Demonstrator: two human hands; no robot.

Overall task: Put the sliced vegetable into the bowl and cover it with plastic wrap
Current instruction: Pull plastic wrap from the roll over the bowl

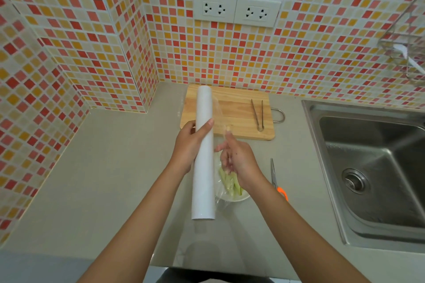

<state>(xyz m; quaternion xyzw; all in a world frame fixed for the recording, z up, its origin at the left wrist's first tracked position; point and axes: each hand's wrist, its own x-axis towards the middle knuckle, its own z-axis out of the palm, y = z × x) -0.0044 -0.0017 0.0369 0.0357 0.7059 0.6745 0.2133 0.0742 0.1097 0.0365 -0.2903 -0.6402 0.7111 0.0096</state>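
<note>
We see the bowl [232, 197] of sliced vegetable [227, 182] at table [115, 167] centre, under a white plastic-wrap roll [203, 156] (held lengthwise). Left hand [188, 145] fingers clamp the roll; right hand [239, 161] fingers pinch the clear film at 3 o'clock. Scissors [276, 179] lie beyond.

one plastic wrap roll [203, 156], one bowl [238, 197], one cutting board [239, 108], one tongs [258, 114], one scissors [276, 179], two sockets [236, 9]
</note>
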